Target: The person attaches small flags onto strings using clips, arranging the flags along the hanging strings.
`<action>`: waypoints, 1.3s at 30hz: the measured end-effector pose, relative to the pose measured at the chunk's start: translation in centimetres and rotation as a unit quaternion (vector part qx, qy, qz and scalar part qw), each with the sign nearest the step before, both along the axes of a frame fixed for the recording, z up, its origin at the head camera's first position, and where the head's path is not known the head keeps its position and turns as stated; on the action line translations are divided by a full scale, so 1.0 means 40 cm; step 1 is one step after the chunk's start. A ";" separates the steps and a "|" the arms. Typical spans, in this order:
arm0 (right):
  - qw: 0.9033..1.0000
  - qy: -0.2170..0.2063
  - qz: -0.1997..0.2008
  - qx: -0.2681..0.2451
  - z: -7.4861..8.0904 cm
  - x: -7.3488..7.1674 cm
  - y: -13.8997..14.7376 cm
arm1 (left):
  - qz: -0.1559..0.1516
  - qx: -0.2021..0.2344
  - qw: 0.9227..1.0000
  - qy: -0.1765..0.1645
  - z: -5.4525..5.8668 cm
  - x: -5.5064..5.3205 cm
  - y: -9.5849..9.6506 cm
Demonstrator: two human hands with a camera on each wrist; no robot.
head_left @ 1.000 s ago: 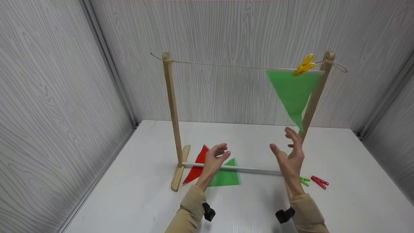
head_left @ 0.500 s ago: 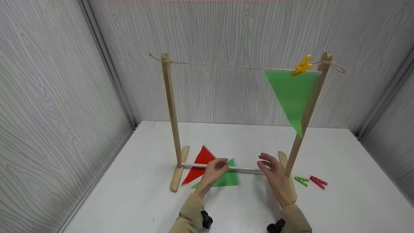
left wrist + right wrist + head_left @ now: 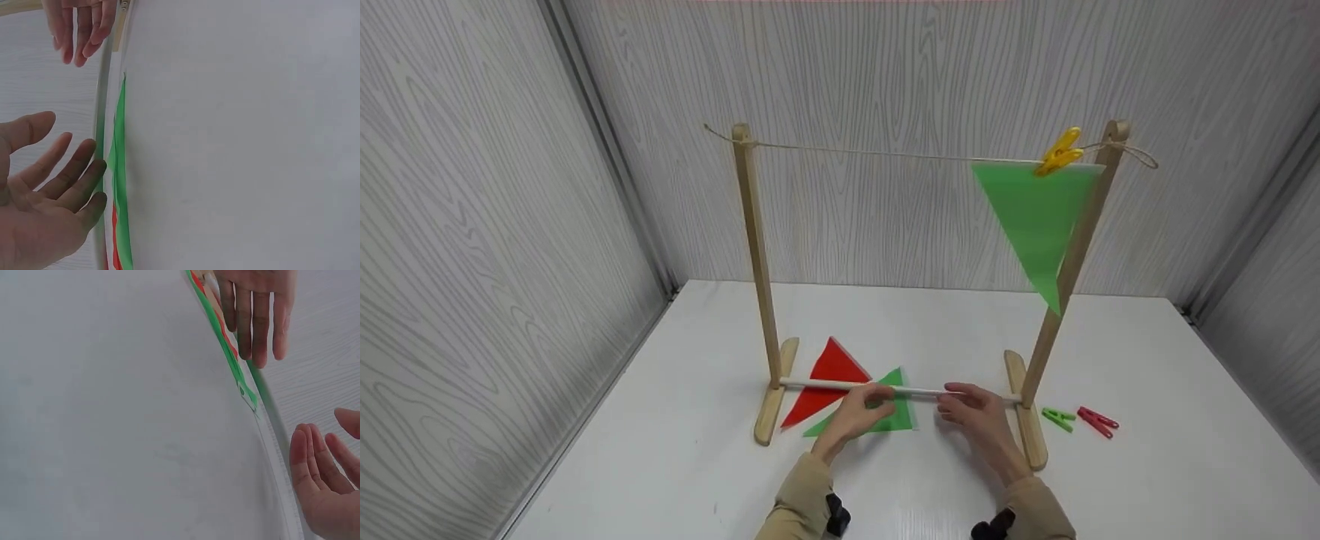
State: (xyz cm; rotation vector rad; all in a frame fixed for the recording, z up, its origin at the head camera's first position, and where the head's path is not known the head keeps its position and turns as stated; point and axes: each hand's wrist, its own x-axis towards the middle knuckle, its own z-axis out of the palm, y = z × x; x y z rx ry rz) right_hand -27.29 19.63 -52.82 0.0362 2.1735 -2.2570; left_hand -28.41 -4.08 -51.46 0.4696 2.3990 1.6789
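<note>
My left hand hovers over the white crossbar of the wooden stand, fingers loosely bent with nothing in them. Under it, a red pennant and a green pennant lie on the table, partly hidden by hand and bar. My right hand is at the crossbar's right part, its relaxed fingers overlapping the bar in the head view. In the left wrist view, the left hand's fingers are spread and hold nothing. In the right wrist view, the right palm and fingers are likewise bare.
A string runs between the left post and the right post. From it hangs another green pennant, held by a yellow clothespin. A green clothespin and a red clothespin lie right of the stand.
My right hand has come down and left from below the hanging pennant to the crossbar. My left hand has lowered over the lying pennants. The hanging pennant has swung slightly.
</note>
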 end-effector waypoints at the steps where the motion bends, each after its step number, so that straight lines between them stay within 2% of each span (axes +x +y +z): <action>1: 1.000 -0.010 0.008 0.001 -0.002 -0.001 0.000 | -0.003 -0.004 1.000 -0.001 -0.003 -0.001 0.000; 5: 0.998 -0.038 0.046 0.014 -0.012 -0.006 0.002 | -0.020 -0.012 1.000 -0.005 -0.007 -0.003 -0.001; 9: 0.995 -0.035 0.083 0.045 -0.019 -0.011 0.009 | -0.035 -0.025 0.999 -0.003 -0.007 -0.003 -0.004; 13: 0.993 -0.027 0.102 0.060 -0.024 -0.012 0.016 | -0.045 -0.034 0.998 0.002 -0.008 -0.003 -0.006; 23: 0.990 0.003 0.115 0.077 -0.026 -0.010 0.019 | -0.046 -0.058 0.997 0.002 -0.001 0.001 -0.012; 32: 0.988 0.004 0.123 0.097 -0.029 -0.010 0.018 | -0.080 -0.086 0.992 -0.041 0.004 0.004 -0.005; 39: 0.984 0.026 0.112 0.134 -0.031 -0.010 0.007 | -0.102 -0.088 0.990 -0.038 0.001 0.002 0.002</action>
